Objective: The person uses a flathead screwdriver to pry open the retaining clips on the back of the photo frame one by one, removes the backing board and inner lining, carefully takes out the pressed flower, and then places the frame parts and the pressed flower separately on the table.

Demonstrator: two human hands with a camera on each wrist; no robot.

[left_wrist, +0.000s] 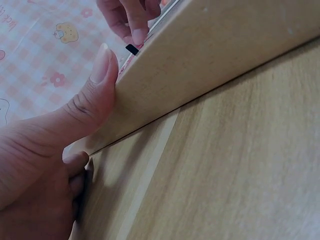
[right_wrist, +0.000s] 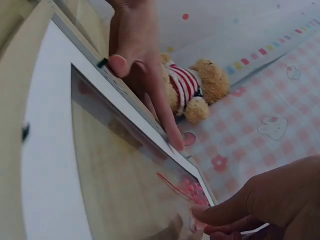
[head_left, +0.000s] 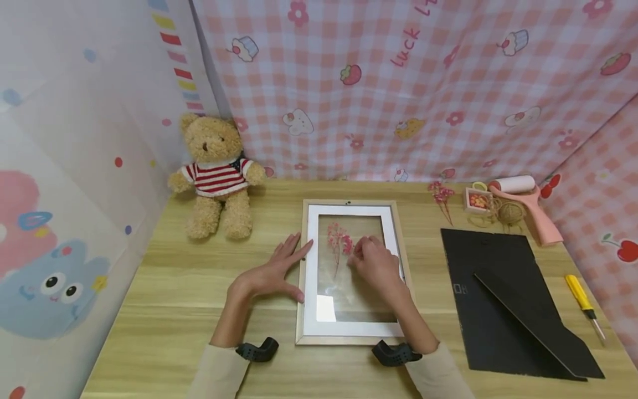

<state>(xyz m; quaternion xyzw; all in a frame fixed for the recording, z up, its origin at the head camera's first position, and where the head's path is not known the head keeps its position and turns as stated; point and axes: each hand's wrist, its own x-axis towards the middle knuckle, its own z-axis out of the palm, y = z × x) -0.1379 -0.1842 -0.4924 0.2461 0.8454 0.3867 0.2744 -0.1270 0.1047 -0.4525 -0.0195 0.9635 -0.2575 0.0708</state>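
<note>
- A teddy bear (head_left: 217, 176) in a red-and-white striped sweater sat at the far left of the wooden table (head_left: 174, 288), leaning against the backdrop.
- The left hand (head_left: 271, 271) lay flat on the table, fingers pretty much straight, so that grip was open and held nothing. Its fingertips and thumb pressed against the left outer edge of the picture frame (head_left: 301, 299); the left wrist view showed the thumb right up against the wood.
- The picture frame lay flat in the middle of the table, near the front edge. Inside it was a white mat (head_left: 311, 260), and inside the mat's window a clear pane with a sprig of pink dried flowers (head_left: 339, 241) lying on it.
- The right hand (head_left: 376, 263) was over the pane, just right of the flowers. Its fingers were curled in with the tips drawn together near the blossoms; the grip looked like it was pinching, but I couldn't tell whether it really had hold of a bit of the flowers.
- Right of the frame lay a black backing board (head_left: 490, 299) with its stand leg folded across it.
- At the far right back corner: another pink sprig (head_left: 441, 197), a small box (head_left: 477, 200), a ball of twine (head_left: 509, 212) and a pink lint roller (head_left: 528, 205).
- A yellow-handled screwdriver (head_left: 583, 302) lay by the right edge.
</note>
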